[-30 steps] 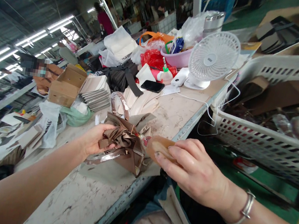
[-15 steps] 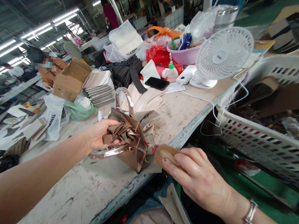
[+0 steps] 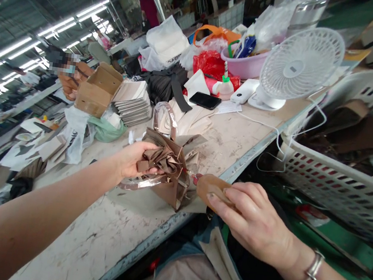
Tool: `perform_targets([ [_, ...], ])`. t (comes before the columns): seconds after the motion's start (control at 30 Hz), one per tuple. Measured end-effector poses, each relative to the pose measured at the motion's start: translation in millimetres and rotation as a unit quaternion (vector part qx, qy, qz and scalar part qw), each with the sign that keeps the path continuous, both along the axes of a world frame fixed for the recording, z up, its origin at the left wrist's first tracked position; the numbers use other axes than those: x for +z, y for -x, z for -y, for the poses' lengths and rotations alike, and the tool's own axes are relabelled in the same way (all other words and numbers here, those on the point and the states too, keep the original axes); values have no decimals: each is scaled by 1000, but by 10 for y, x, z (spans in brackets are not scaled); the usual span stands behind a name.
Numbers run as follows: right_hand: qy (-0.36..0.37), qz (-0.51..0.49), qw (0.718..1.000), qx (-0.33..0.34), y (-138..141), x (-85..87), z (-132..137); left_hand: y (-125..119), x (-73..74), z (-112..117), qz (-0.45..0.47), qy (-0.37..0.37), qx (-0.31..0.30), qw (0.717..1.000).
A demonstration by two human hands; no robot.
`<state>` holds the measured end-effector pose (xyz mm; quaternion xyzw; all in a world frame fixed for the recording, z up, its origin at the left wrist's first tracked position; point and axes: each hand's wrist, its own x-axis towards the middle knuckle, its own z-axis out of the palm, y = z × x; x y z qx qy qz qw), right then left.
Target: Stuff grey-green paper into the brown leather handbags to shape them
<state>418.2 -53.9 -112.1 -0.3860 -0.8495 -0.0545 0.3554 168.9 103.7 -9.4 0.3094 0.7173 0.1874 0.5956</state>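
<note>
A small brown handbag (image 3: 168,192) with clear-wrapped handles (image 3: 143,182) sits tilted on the worktable, its crumpled lining (image 3: 162,159) bunched up at the opening. My left hand (image 3: 137,161) is closed on that lining at the bag's left side. In my right hand (image 3: 248,215) is an amber squeeze bottle (image 3: 212,189) with a red collar, held on its side. The bottle's nozzle points left at the bag's right edge; whether the tip touches it I cannot tell.
Behind the bag lie a black phone (image 3: 205,100), a stack of pale panels (image 3: 133,103) and an open cardboard box (image 3: 98,89). A white fan (image 3: 301,63) stands near the table's edge (image 3: 174,224). Right of the table is a white plastic crate (image 3: 342,175). Another person (image 3: 73,76) sits at far left.
The whole view has shifted slightly, so the table's contents appear further right. Both hands keep their holds, and the bottle stays beside the bag's right edge.
</note>
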Motion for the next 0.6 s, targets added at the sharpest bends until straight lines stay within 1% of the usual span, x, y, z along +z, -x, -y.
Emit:
perform_targets([
  [0.13,16,7,1000,-4,23,-48,-19,27,-12,1,18,4,8,1000],
  [0.4,72,33,997,9,81,-241,13,32,-10,8,31,8,0,999],
  [0.6,95,27,995,6,97,-247,19,34,-9,20,29,8,-14,999],
])
